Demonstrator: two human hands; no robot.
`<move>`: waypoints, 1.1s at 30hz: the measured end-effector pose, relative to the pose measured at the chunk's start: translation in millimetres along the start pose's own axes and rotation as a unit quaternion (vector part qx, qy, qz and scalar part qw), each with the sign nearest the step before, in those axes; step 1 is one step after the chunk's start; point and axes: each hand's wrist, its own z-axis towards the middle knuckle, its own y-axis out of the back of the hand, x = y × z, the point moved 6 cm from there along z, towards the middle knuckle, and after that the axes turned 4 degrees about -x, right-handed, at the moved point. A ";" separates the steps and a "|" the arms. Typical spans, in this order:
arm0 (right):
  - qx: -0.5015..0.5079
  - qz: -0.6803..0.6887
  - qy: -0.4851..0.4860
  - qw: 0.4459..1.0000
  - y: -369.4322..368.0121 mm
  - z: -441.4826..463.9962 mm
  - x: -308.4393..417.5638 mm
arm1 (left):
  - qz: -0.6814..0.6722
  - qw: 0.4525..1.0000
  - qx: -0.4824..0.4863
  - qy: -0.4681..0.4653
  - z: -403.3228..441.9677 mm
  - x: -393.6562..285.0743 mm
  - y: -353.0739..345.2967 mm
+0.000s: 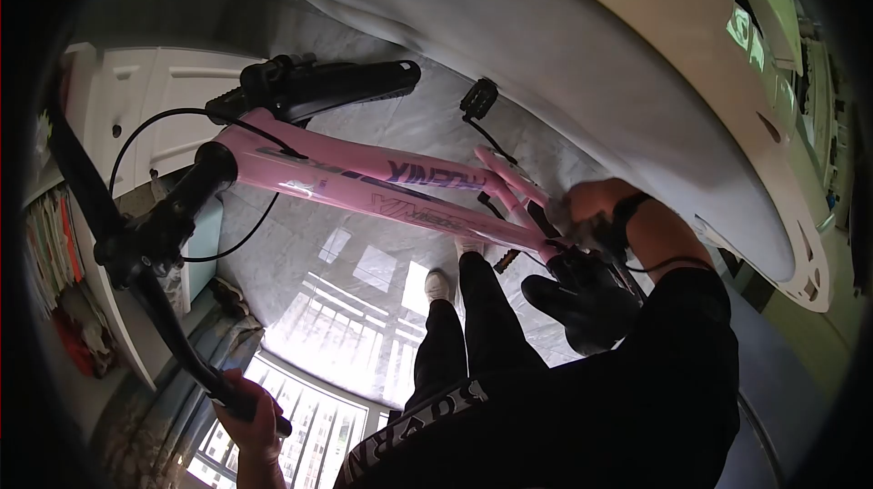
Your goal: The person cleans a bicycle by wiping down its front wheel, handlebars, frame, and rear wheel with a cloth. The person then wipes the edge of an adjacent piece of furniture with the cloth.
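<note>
A pink bicycle [364,162] with dark lettering on its frame stretches across the view. My left hand [250,416] is wrapped round the black grip at the near end of the handlebar [173,321]. At the rear of the frame, my right hand [587,207] is bent down beside the seat tube, just beyond the black saddle [582,312]. Its fingers look curled over a greyish patch, blurred and partly in shade; what they hold cannot be made out. A dark band [629,209] circles the right wrist.
A large cream and grey curved piece of furniture [582,44] runs close along the far side of the bicycle. White cabinets [173,94] and a shelf of books [59,244] stand at left. A bright railed window [291,407] reflects in the grey tiled floor [300,307].
</note>
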 end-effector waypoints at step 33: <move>-0.078 0.287 0.199 0.934 100.6 -94.2 141.8 | -0.015 0.999 0.035 0.001 -8.5 -5.7 -28.1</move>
